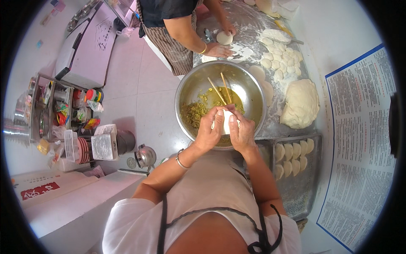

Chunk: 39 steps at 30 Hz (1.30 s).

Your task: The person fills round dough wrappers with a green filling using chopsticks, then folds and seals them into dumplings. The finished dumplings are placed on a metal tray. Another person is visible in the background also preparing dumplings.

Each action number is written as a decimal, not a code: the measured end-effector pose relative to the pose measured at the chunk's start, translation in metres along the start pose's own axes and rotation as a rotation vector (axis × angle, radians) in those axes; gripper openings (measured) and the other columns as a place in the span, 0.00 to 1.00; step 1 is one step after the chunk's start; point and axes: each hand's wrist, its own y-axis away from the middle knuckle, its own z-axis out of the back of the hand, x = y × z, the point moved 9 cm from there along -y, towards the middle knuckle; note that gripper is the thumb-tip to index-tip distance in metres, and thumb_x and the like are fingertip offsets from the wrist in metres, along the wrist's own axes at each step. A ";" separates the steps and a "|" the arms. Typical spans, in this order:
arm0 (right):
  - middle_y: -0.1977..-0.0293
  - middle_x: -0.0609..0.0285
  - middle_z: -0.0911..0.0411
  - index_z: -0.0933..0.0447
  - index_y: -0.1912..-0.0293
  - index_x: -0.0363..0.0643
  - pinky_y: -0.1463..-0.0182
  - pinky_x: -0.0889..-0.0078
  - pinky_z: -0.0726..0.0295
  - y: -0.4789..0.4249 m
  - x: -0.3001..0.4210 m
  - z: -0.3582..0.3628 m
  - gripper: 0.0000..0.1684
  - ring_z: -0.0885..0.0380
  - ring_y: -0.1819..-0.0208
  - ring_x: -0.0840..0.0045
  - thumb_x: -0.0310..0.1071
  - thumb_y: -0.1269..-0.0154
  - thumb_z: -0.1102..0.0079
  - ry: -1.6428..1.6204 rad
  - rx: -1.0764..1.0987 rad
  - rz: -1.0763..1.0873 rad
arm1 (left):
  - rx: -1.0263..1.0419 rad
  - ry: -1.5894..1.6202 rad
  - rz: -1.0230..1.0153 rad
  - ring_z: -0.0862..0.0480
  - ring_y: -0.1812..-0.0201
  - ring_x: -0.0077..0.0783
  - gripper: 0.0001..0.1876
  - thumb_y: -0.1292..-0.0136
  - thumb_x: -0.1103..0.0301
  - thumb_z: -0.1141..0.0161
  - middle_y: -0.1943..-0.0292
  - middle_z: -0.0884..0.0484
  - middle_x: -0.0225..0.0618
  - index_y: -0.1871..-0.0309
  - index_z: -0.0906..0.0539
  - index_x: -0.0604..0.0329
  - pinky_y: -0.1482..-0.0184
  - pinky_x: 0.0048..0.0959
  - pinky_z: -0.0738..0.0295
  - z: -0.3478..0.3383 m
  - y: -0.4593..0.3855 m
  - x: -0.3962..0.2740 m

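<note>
Both my left hand (208,128) and my right hand (242,131) grip a folded dough wrapper (226,122) from either side, thumbs along its near face. They are over the near part of a large steel bowl (260,95). Inside the bowl lies a chopped greenish-yellow filling (194,116), with a pair of wooden chopsticks (217,91) leaning beyond my hands. Whether the wrapper holds filling is hidden. Rolled flat wrappers (266,90) lie partly overlapping just right of the bowl.
A co-worker's hands (222,50) handle a round wrapper (224,38) beyond the bowl. Small dough pieces (280,58) and a large dough lump (300,103) lie on the floured table at right. A metal tray (293,197) holds several half-moon dumplings (296,150). A kettle (146,156) stands at left.
</note>
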 end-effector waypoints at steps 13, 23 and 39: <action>0.65 0.46 0.17 0.22 0.47 0.38 0.60 0.57 0.20 0.004 -0.025 0.003 0.16 0.17 0.65 0.54 0.34 0.27 0.52 0.192 0.012 0.055 | 0.047 -0.258 -0.016 0.16 0.54 0.40 0.12 0.25 0.74 0.59 0.54 0.15 0.50 0.50 0.24 0.68 0.49 0.35 0.23 -0.022 -0.012 0.021; 0.54 0.61 0.20 0.32 0.34 0.37 0.52 0.74 0.19 0.051 -0.125 0.049 0.34 0.21 0.53 0.78 0.36 0.36 0.32 -0.805 -0.003 -0.460 | 0.366 -0.070 0.204 0.30 0.35 0.36 0.25 0.24 0.53 0.51 0.35 0.29 0.40 0.32 0.31 0.58 0.33 0.35 0.36 -0.110 -0.040 0.041; 0.44 0.51 0.23 0.24 0.41 0.48 0.35 0.56 0.30 0.345 -0.376 0.358 0.30 0.27 0.40 0.59 0.32 0.45 0.31 0.405 -0.736 -0.933 | 0.304 -0.004 0.294 0.29 0.33 0.34 0.18 0.23 0.61 0.51 0.37 0.25 0.36 0.37 0.25 0.58 0.34 0.34 0.36 -0.146 -0.069 0.076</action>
